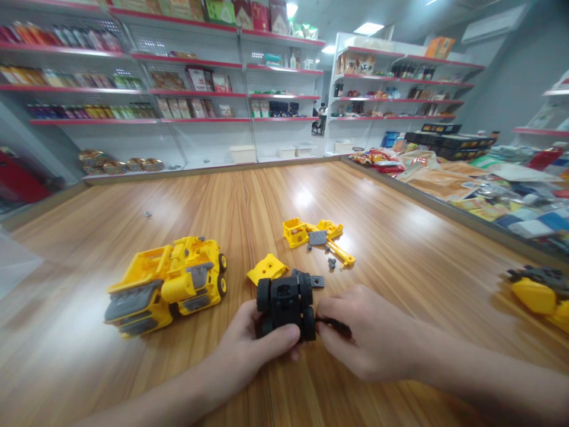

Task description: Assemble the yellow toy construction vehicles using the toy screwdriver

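A black toy truck chassis (285,302) with chunky wheels is gripped in my left hand (262,338), thumb across its near end. My right hand (364,332) is closed around a dark, slim tool (335,325) that looks like a screwdriver; its tip meets the chassis at the right-hand wheels. Fingers hide most of the tool. Just beyond the chassis lie a yellow square plate (267,268) and a small grey piece (317,281). Farther off are a yellow bucket part (295,232), a yellow arm piece (341,253) and a grey panel (317,238).
To the left stands a yellow toy dump truck (166,284) on the wooden table (200,196). Another yellow and black toy (540,296) sits at the right edge. Packaged goods (453,181) are piled beyond the table's right rim. Stocked shelves (200,92) line the back.
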A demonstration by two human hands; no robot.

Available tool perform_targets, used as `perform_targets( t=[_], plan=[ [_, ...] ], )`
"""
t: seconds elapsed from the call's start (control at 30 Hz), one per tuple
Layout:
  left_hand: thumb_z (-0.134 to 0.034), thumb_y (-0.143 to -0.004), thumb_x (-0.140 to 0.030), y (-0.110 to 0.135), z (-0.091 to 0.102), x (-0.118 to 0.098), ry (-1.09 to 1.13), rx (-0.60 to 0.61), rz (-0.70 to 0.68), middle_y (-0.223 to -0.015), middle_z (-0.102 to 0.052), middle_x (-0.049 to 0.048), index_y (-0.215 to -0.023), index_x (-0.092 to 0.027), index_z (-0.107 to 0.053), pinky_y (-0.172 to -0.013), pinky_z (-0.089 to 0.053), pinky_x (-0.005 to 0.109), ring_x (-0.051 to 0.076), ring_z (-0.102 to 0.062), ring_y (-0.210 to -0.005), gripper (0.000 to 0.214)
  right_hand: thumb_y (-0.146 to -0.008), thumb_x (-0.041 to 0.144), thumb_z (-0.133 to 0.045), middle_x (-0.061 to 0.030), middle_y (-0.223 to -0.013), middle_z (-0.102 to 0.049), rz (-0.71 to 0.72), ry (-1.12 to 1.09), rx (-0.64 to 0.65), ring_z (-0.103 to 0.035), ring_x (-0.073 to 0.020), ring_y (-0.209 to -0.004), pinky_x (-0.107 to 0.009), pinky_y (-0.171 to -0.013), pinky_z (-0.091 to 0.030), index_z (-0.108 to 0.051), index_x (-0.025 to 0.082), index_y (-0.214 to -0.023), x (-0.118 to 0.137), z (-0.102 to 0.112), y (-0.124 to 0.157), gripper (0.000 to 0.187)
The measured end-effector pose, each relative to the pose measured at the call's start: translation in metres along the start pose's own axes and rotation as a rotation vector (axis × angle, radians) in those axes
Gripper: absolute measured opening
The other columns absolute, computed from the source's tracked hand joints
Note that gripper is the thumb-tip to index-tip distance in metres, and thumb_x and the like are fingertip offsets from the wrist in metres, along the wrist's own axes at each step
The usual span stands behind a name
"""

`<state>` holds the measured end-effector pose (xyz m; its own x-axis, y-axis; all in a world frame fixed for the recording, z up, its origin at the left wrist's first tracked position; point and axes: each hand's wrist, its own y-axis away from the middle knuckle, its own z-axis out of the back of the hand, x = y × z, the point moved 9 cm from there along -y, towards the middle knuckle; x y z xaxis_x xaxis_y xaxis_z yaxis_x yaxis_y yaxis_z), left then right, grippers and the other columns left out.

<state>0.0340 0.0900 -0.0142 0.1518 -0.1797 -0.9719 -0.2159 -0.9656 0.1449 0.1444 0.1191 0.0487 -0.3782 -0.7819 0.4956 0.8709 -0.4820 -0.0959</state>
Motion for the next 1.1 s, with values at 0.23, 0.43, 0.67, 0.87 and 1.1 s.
perform_targets(
  t=[0.23,0.43,0.67,0.87,1.1],
  plan=[
    [-0.075,-0.075,-0.048,0.008,-0.012,-0.015,-0.119,0.160,-0.033,-0.079,-0.062,0.0053,-0.089,-0.011,-0.072,-0.067,-0.048,0.027,0.017,-0.055,-0.074,0.040,-0.077,0.017,-0.054,-0.0017,-0.063,-0.065,0.191,0.015,0.214,-0.051,-0.0116,-0.051,-0.024,-0.050,-0.033,-0.066,0.018,-0.074,0.012,-0.010,0.008,0.012],
    [-0.078,-0.073,-0.043,0.007,-0.008,-0.005,-0.028,0.137,0.048,-0.086,-0.067,0.0067,-0.101,-0.013,-0.064,-0.068,-0.051,0.026,0.017,-0.061,-0.075,0.043,-0.079,0.021,-0.056,-0.0025,-0.061,-0.066,0.199,0.100,0.248,-0.052,-0.0128,-0.051,-0.025,-0.049,-0.031,-0.066,0.017,-0.071,0.004,-0.014,0.009,0.013],
    [-0.079,-0.071,-0.043,0.011,-0.018,0.004,-0.049,0.243,0.121,-0.076,-0.059,0.0022,-0.087,-0.013,-0.058,-0.059,-0.046,0.021,0.011,-0.054,-0.064,0.040,-0.086,0.019,-0.054,-0.0063,-0.073,-0.068,0.093,0.195,0.142,-0.059,-0.0157,-0.065,-0.026,-0.059,-0.036,-0.064,0.016,-0.075,-0.020,-0.005,0.000,0.015],
    [-0.077,-0.070,-0.039,0.013,-0.025,0.003,-0.105,0.330,0.105,-0.075,-0.058,0.0040,-0.083,-0.013,-0.059,-0.058,-0.044,0.022,0.013,-0.053,-0.065,0.034,-0.095,0.021,-0.047,-0.0090,-0.087,-0.070,-0.053,0.203,-0.046,-0.064,-0.0195,-0.082,-0.029,-0.073,-0.041,-0.064,0.016,-0.092,-0.035,0.006,-0.006,0.019],
    [-0.077,-0.075,-0.042,0.008,-0.017,0.004,-0.007,0.226,0.101,-0.083,-0.065,0.0055,-0.093,-0.015,-0.052,-0.062,-0.048,0.023,0.014,-0.061,-0.070,0.041,-0.098,0.034,-0.050,-0.0061,-0.099,-0.072,-0.105,0.139,-0.196,-0.067,-0.0199,-0.087,-0.029,-0.074,-0.044,-0.059,0.022,-0.122,-0.047,0.002,-0.009,0.029]
  ],
)
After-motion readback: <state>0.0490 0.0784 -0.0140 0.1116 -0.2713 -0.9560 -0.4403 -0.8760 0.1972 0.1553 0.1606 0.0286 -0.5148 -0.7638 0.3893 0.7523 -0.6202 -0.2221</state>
